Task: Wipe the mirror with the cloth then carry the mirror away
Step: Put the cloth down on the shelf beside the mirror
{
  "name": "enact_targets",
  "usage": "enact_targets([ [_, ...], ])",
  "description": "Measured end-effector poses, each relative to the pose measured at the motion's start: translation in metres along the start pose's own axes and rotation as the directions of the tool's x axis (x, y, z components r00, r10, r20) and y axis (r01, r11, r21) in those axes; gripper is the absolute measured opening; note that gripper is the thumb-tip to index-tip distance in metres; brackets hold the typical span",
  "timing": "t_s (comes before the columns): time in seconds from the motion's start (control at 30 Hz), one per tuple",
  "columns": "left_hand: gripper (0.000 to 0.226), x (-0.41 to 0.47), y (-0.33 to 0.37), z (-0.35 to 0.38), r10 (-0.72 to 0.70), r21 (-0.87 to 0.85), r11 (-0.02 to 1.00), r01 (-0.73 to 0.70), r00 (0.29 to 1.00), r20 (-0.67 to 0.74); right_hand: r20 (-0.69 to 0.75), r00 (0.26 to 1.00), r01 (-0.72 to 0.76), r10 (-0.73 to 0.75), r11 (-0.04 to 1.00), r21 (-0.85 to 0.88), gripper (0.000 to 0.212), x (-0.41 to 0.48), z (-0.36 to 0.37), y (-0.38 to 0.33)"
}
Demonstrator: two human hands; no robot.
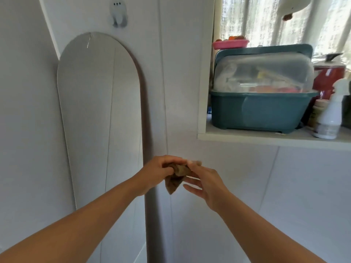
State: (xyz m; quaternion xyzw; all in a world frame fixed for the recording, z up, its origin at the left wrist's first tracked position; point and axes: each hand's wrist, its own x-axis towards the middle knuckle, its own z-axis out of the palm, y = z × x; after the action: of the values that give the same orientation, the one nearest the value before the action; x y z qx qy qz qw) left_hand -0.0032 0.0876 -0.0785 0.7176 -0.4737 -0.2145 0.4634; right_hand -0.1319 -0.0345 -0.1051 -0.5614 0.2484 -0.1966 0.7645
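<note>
A tall arched mirror (pixel 100 111) leans against the white wall on the left, its top rounded and its right edge dark. To the right of its lower part, both my hands hold a small brown cloth (pixel 175 179) in front of the wall. My left hand (pixel 161 168) grips the cloth's upper left. My right hand (pixel 205 179) pinches its upper right between thumb and forefinger, the other fingers spread below. The cloth hangs crumpled between them, apart from the mirror.
A window ledge (pixel 266 138) at the right carries a teal storage box with a clear lid (pixel 262 92), a pink tray (pixel 230 43) on top, a white spray bottle (pixel 330 114) and a red pot (pixel 328 74). A grey animal-shaped hook (pixel 118 13) hangs above the mirror.
</note>
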Motion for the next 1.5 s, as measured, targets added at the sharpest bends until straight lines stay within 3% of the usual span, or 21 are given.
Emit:
enact_targets([
  [0.13,0.027,0.027,0.019,0.005,0.096,0.001,0.995,-0.096,0.995,0.036,-0.119,0.987,0.096,-0.104,0.993,-0.071,0.019,0.006,-0.014,-0.03],
  [0.23,0.022,0.055,0.031,0.012,0.179,0.137,0.976,-0.169,0.982,-0.066,-0.217,0.963,0.148,-0.158,0.987,-0.061,0.022,0.018,-0.032,-0.055],
  [0.33,0.032,0.074,0.035,0.019,0.282,0.298,0.922,-0.246,0.956,-0.083,-0.269,0.938,0.207,-0.218,0.976,-0.067,0.025,0.028,-0.047,-0.07],
  [0.5,0.052,0.106,0.046,0.038,0.389,0.472,0.823,-0.318,0.92,-0.058,-0.266,0.882,0.331,-0.388,0.914,-0.236,0.032,0.049,-0.076,-0.102],
  [0.63,0.062,0.124,0.05,0.044,0.353,0.6,0.752,-0.272,0.935,-0.018,-0.217,0.86,0.382,-0.462,0.864,-0.328,0.03,0.073,-0.087,-0.121],
  [0.7,0.062,0.133,0.049,0.043,0.305,0.666,0.719,-0.198,0.951,-0.048,-0.183,0.882,0.335,-0.434,0.851,-0.404,0.017,0.088,-0.089,-0.124],
  [0.8,0.063,0.142,0.05,0.042,0.112,0.757,0.652,-0.04,0.993,-0.043,-0.159,0.872,0.272,-0.464,0.727,-0.63,0.005,0.106,-0.095,-0.125],
  [0.97,0.059,0.156,0.061,0.053,-0.102,0.736,0.666,0.119,0.992,-0.068,-0.222,0.763,0.219,-0.607,0.566,-0.795,0.04,0.111,-0.099,-0.126],
  [1.03,0.058,0.162,0.065,0.057,-0.148,0.715,0.679,0.166,0.985,-0.088,-0.124,0.685,0.335,-0.717,0.462,-0.821,0.033,0.109,-0.101,-0.125],
  [1.1,0.055,0.166,0.067,0.061,-0.187,0.678,0.705,0.207,0.977,-0.103,0.083,0.605,0.487,-0.792,0.286,-0.825,0.014,0.109,-0.103,-0.123],
  [1.13,0.053,0.168,0.067,0.063,-0.208,0.65,0.727,0.224,0.973,-0.103,0.194,0.599,0.519,-0.777,0.193,-0.833,0.011,0.109,-0.104,-0.122],
  [1.2,0.053,0.168,0.068,0.066,-0.239,0.594,0.766,0.246,0.967,-0.092,0.349,0.682,0.481,-0.642,0.035,-0.876,0.021,0.114,-0.107,-0.119],
  [1.23,0.054,0.168,0.068,0.067,-0.239,0.585,0.774,0.243,0.967,-0.085,0.361,0.736,0.432,-0.572,-0.013,-0.902,0.024,0.117,-0.108,-0.119],
  [1.3,0.055,0.163,0.067,0.065,-0.192,0.605,0.767,0.212,0.976,-0.1,0.34,0.782,0.375,-0.523,-0.041,-0.926,0.027,0.119,-0.108,-0.121],
  [1.37,0.053,0.156,0.063,0.062,-0.078,0.655,0.739,0.157,0.986,-0.148,0.35,0.749,0.394,-0.562,-0.046,-0.918,0.027,0.117,-0.108,-0.124],
  [1.5,0.05,0.137,0.053,0.047,0.117,0.706,0.705,0.074,0.969,-0.218,0.37,0.528,0.549,-0.764,-0.026,-0.835,0.019,0.109,-0.099,-0.126],
])
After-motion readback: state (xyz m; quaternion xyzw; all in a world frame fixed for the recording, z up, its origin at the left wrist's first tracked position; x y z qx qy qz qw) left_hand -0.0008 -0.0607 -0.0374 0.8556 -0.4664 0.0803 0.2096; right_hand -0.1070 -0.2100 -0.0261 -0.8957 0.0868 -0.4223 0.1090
